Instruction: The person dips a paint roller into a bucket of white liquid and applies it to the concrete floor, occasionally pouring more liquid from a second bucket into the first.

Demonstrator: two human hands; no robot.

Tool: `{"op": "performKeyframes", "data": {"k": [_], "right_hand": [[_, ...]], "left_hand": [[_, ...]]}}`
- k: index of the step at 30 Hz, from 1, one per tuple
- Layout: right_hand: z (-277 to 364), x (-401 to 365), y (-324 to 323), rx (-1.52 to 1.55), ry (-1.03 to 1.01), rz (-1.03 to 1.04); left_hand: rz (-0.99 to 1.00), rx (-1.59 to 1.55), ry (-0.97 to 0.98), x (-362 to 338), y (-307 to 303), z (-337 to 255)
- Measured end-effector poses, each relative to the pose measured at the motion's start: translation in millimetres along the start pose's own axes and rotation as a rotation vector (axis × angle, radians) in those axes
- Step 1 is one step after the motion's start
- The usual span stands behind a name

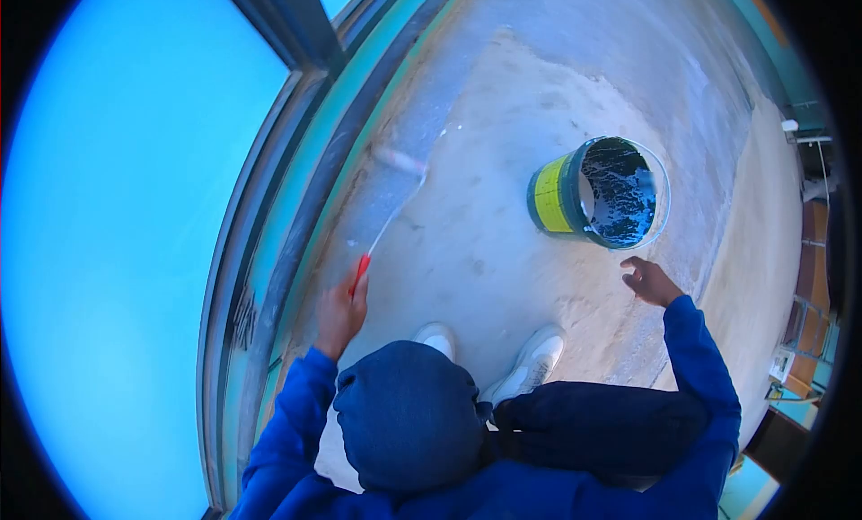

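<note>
My left hand (344,309) is closed round the red handle of a paint roller (388,222). Its thin metal frame reaches up and away, and the pale roller head is blurred over the floor beside the window frame. My right hand (650,281) holds nothing, its fingers bent and apart. It is just below the rim of a dark green bucket (568,195) with a yellow label, and I see a gap between them. Paint streaks coat the bucket's dark inside, and its wire handle (667,197) hangs to the right.
On the left runs a large window (135,251) with a dark frame (269,161) and a low sill. Dusty concrete floor (503,107) spreads ahead, with a few white specks near the roller. My white shoes (532,363) are below. Bricks (813,277) and other items stand at the far right.
</note>
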State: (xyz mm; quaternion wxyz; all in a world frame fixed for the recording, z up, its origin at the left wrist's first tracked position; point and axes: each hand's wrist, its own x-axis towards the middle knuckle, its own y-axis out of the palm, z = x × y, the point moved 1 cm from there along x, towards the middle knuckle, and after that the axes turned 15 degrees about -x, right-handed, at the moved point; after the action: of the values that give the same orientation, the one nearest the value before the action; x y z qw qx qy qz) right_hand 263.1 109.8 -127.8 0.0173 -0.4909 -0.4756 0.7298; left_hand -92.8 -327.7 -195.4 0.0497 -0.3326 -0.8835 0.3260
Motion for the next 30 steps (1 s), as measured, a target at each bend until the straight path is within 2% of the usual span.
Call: {"op": "performKeyframes", "data": {"k": [2, 4, 5, 7, 10, 14, 16, 18, 20, 22, 25, 26, 28, 30], "right_hand": [[4.0, 5.1, -6.5, 0.027, -0.012, 0.012], [11.5, 5.4, -11.7, 0.049, 0.033, 0.045], [14.2, 5.2, -13.7, 0.061, 0.056, 0.059], [11.3, 4.5, -10.3, 0.045, 0.034, 0.051], [7.7, -2.1, -9.5, 0.031, 0.035, 0.062], [2.0, -18.4, -8.4, 0.044, 0.043, 0.027], [-1.9, -26.6, -5.2, 0.046, 0.060, 0.007], [-0.1, -34.9, -6.7, 0.055, 0.092, 0.015], [-4.1, -38.0, -3.9, 0.038, 0.088, 0.004], [-11.8, -38.2, -0.1, -0.008, 0.054, -0.026], [-9.4, -40.2, 0.8, 0.055, 0.102, -0.031], [-9.9, -38.6, -0.4, 0.059, 0.099, -0.025], [-9.2, -34.1, 1.1, 0.069, 0.092, -0.002], [-5.2, -27.9, -0.9, 0.048, 0.071, 0.007]], "left_hand": [[-0.034, 0.034, -0.052, -57.8, -21.9, 8.6], [-0.029, -0.014, -0.173, -113.2, -31.3, 42.1], [-0.028, -0.039, -0.230, -126.6, -33.7, 52.5], [-0.027, -0.016, -0.187, -114.6, -42.6, 19.7], [0.021, 0.100, -0.114, -62.9, -29.1, -9.4], [0.009, -0.035, 0.079, 49.0, 15.4, -43.8], [-0.001, -0.007, 0.196, 110.2, 44.7, -55.0], [0.021, 0.036, 0.164, 159.0, 66.0, -76.9], [-0.065, -0.018, 0.252, 204.1, 98.7, -70.2], [-0.016, -0.004, 0.239, 212.5, 101.3, -74.0], [0.008, 0.016, 0.224, 178.4, 83.3, -65.4], [0.008, 0.024, 0.222, 152.4, 73.3, -59.0], [0.048, -0.031, 0.100, 90.4, 53.3, -43.5], [0.027, -0.023, 0.116, 25.2, 36.2, -14.7]]}}
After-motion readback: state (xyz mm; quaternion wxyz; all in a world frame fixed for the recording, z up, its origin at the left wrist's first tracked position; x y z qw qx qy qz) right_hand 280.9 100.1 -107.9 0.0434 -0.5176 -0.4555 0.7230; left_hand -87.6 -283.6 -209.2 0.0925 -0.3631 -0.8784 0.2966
